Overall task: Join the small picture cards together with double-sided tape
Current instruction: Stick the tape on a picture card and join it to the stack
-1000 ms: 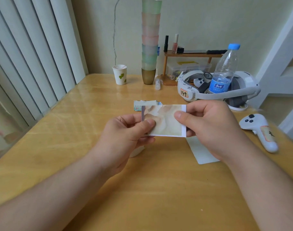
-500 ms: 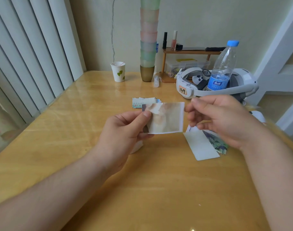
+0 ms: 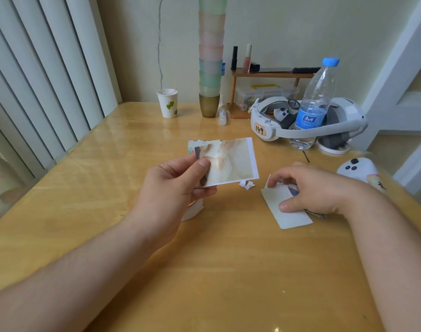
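My left hand pinched the picture card by its left end, thumb on the face, holding it up off the table with the white border to the right. My right hand was down on the table to the right, fingers curled over a second card that lay white side up, with a further printed card just visible under the palm; I could not tell whether it had actually lifted the card or was only pressing on it. A small scrap of white paper, perhaps tape backing, lay between the two hands. More cards sat just beyond the held one.

To do this step well, I judged the lower card should be taken by one edge, kept flat, and brought to the taped border squarely. Edges should line up before any contact, since the tape would likely grab at once. Then press along the seam.
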Motion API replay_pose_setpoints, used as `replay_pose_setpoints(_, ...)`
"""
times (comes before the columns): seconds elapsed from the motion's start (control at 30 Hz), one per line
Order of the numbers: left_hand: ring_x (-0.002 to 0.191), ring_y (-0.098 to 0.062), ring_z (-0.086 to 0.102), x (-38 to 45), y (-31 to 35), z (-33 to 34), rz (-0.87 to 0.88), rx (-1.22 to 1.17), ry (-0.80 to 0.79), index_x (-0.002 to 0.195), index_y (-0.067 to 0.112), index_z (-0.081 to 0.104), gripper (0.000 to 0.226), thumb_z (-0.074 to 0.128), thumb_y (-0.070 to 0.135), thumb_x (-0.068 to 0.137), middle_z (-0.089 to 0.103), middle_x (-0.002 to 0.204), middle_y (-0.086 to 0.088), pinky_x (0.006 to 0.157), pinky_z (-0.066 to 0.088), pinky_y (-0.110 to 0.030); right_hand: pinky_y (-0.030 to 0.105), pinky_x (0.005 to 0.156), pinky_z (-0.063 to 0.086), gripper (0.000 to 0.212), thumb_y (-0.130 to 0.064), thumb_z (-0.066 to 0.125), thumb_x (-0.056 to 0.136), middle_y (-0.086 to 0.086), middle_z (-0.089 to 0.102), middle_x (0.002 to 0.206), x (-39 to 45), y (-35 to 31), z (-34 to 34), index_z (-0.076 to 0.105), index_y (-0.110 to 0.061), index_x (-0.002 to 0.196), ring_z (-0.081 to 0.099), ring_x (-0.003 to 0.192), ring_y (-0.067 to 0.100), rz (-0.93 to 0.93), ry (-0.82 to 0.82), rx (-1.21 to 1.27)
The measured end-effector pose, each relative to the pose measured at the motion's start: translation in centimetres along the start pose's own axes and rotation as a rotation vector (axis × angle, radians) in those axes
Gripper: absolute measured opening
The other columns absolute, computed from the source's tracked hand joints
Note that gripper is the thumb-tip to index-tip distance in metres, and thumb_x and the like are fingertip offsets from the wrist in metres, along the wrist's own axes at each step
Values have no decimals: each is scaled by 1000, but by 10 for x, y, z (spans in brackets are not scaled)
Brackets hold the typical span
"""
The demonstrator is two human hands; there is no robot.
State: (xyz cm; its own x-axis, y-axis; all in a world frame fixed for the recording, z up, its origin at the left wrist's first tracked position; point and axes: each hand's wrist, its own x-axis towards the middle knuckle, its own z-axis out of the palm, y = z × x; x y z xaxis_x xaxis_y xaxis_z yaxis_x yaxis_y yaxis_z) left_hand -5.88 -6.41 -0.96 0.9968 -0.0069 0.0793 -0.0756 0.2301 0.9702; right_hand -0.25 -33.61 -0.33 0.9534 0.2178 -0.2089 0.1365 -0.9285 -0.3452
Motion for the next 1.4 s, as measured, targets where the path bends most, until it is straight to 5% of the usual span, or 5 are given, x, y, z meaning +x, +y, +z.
replay_pose_setpoints(0.27, 62, -9, 62, 2, -3, 0, -28, -48, 13, 99, 13, 81, 21, 61, 12, 103, 59, 57, 6, 75, 63, -25, 30, 66, 48, 23, -20, 85, 81, -10, 69, 88, -5, -2, -5, 66, -31, 87, 64, 78, 11, -2, 86, 73)
replay_pose_setpoints(0.63, 60, -8, 64, 6, -3, -4, 14, -46, 55, 106, 7, 77, 14, 64, 11, 101, 65, 61, 9, 71, 62, -24, 37, 77, 59, 56, -36, 99, 55, 10, 74, 100, -20, -14, -23, 78, -18, 104, 72, 90, 21, -413, -70, 1296)
replay_pose_setpoints(1.03, 57, -10, 62, 5, -2, -6, 121, 38, 95, 91, 14, 66, 11, 66, 8, 100, 56, 69, -3, 75, 64, -34, 35, 77, 40, 21, -17, 78, 79, 8, 76, 109, -18, -46, -9, 79, -17, 100, 65, 97, 21, -290, 190, 1411)
replay_pose_setpoints(1.2, 65, -13, 67, 4, -1, -7, 143, 86, 84, 92, 12, 69, 9, 67, 8, 100, 61, 79, -11, 71, 63, -30, 30, 74, 44, 63, -52, 98, 48, 7, 76, 100, -15, -50, 2, 80, -21, 101, 60, 88, 20, -352, 201, 1204)
replay_pose_setpoints(1.4, 78, -21, 74, 2, -1, -7, 164, 145, 71, 96, 19, 76, 7, 72, 14, 97, 70, 81, -8, 70, 61, -25, 44, 98, 52, 67, -31, 101, 49, 17, 74, 97, -15, -63, 12, 72, 1, 100, 68, 92, 28, -288, 229, 1246)
